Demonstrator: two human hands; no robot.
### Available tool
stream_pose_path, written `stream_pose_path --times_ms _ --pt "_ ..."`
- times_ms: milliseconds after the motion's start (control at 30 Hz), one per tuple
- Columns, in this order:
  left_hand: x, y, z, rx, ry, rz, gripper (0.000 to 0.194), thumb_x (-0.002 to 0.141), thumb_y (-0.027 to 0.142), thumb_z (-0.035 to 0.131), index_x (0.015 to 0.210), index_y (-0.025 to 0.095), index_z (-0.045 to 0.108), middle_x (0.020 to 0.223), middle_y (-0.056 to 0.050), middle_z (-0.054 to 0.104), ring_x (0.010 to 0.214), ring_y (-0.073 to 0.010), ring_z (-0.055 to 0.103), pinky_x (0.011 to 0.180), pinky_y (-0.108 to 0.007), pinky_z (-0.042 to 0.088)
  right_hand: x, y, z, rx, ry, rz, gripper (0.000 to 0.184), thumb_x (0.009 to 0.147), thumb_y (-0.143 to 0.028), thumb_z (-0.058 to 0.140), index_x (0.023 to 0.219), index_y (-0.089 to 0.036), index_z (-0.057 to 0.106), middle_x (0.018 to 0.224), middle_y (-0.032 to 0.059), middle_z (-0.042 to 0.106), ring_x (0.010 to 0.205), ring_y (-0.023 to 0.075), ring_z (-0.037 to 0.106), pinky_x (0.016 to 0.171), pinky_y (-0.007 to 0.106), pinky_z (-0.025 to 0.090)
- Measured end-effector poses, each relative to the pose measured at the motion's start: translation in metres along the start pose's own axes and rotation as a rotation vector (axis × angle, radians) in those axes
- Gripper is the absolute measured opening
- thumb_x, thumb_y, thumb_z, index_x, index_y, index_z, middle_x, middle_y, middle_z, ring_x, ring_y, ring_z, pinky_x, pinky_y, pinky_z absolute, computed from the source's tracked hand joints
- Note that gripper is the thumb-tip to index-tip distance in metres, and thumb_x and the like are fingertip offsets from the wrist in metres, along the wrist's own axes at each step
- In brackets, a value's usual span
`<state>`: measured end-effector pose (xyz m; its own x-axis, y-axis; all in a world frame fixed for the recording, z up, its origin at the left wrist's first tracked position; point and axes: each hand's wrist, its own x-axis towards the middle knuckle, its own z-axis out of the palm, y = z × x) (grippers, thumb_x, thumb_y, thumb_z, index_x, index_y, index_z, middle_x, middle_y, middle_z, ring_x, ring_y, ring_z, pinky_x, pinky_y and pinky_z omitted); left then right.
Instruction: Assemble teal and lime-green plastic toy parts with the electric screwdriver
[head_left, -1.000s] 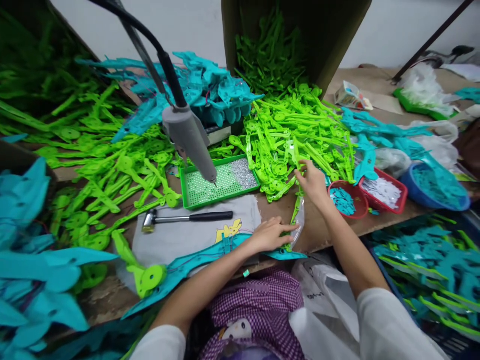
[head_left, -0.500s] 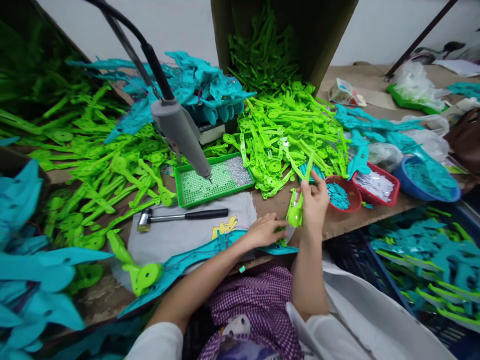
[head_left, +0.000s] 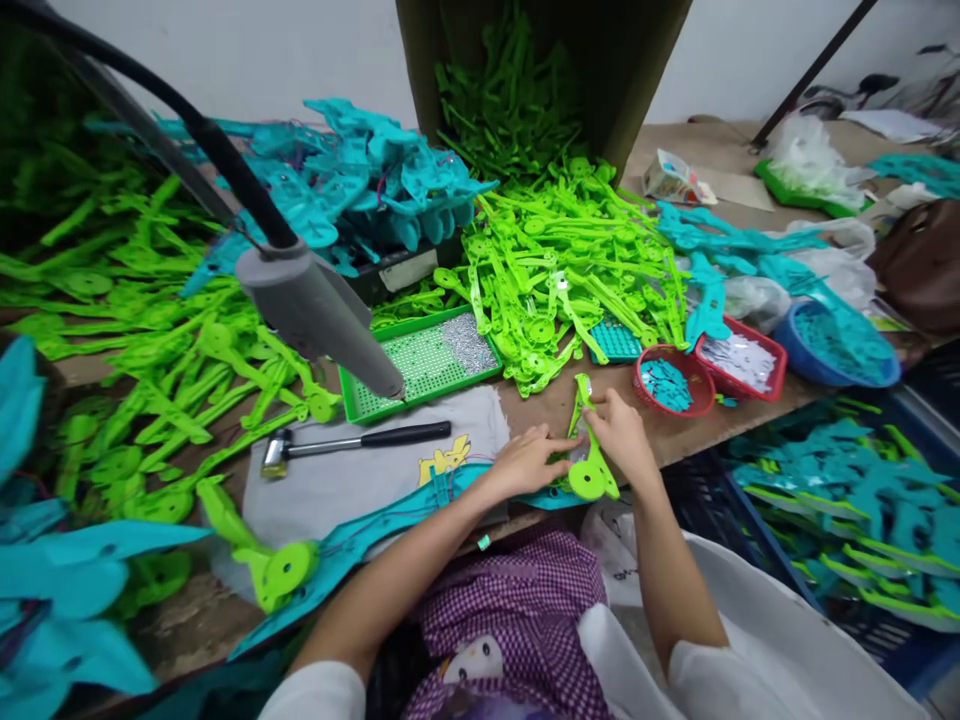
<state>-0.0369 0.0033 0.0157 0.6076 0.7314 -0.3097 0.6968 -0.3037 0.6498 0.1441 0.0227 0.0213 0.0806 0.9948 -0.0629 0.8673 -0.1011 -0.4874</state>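
Note:
My right hand (head_left: 621, 432) is closed on a lime-green plastic part (head_left: 592, 474), a long piece with a round, holed end pointing toward me. My left hand (head_left: 531, 462) lies over the right portion of a long teal plastic part (head_left: 390, 512) with thin wires along it. Its thumb and forefinger are apart, reaching toward the green part; the other fingertips are partly hidden. Another lime-green part with a round disc (head_left: 289, 567) rests at the teal part's left end. A hammer (head_left: 360, 440) with a black handle lies on a grey cloth (head_left: 300, 505) beyond my left hand.
A grey power screwdriver (head_left: 319, 315) hangs over a green tray (head_left: 420, 402) of small metal pieces. Lime-green parts (head_left: 555, 250) and teal parts (head_left: 352, 180) are heaped behind. Red baskets (head_left: 709, 402) and a blue bowl (head_left: 855, 375) stand right, above a filled crate (head_left: 757, 510).
My right hand has lowered and turned the green part, bringing its round end nearer me. My left hand has stayed over the teal part. The view has shifted slightly right.

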Motion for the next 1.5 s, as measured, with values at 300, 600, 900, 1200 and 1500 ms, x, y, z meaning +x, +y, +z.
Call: stream_pose_path --times_ms 300,600,900,1200,1500 --pt "0.003 -0.006 0.005 0.015 0.023 0.031 0.046 0.090 0.038 0.046 0.136 0.036 0.049 0.096 -0.005 0.050 0.098 -0.0219 0.052 0.087 -0.030 0.041 0.010 0.000 0.007 0.047 0.038 0.037 0.017 0.083 -0.030 0.051 0.095 -0.019 0.057 0.082 0.0086 0.071 0.080 0.0252 0.066 0.067 0.031 0.043" --pt "-0.005 -0.006 -0.002 -0.180 0.148 0.042 0.040 0.090 0.027 0.046 0.128 0.023 0.059 0.103 -0.008 0.061 0.101 -0.0210 0.057 0.092 -0.030 0.043 0.016 -0.009 0.001 0.053 -0.073 0.069 0.014 0.085 -0.024 0.049 0.097 -0.019 0.054 0.075 0.0072 0.069 0.061 0.0209 0.064 0.060 0.030 0.044" --pt "-0.020 0.003 -0.003 -0.363 0.189 -0.014 0.046 0.085 0.042 0.057 0.123 0.017 0.062 0.102 -0.006 0.072 0.083 -0.0194 0.063 0.079 -0.028 0.048 0.015 -0.017 -0.001 0.024 -0.147 0.095 0.017 0.089 -0.026 0.044 0.102 -0.018 0.052 0.069 0.0055 0.067 0.053 0.0201 0.061 0.063 0.031 0.043" --pt "-0.012 -0.010 -0.001 -0.372 0.109 -0.071 0.039 0.084 0.041 0.053 0.108 0.016 0.072 0.096 -0.005 0.074 0.080 -0.0196 0.064 0.076 -0.026 0.048 0.024 -0.004 -0.017 -0.243 -0.202 -0.155 0.032 0.093 -0.034 0.041 0.086 -0.019 0.068 0.077 0.0109 0.070 0.078 0.0246 0.067 0.073 0.032 0.044" --pt "-0.011 -0.010 -0.002 -0.328 0.154 -0.046 0.033 0.084 0.036 0.054 0.104 0.017 0.073 0.097 -0.005 0.073 0.082 -0.0185 0.063 0.074 -0.026 0.045 0.038 0.034 -0.004 -0.085 -0.177 -0.443 0.046 0.096 -0.034 0.035 0.137 -0.017 0.048 0.146 0.0072 0.043 0.133 0.0208 0.044 0.111 0.037 0.035"
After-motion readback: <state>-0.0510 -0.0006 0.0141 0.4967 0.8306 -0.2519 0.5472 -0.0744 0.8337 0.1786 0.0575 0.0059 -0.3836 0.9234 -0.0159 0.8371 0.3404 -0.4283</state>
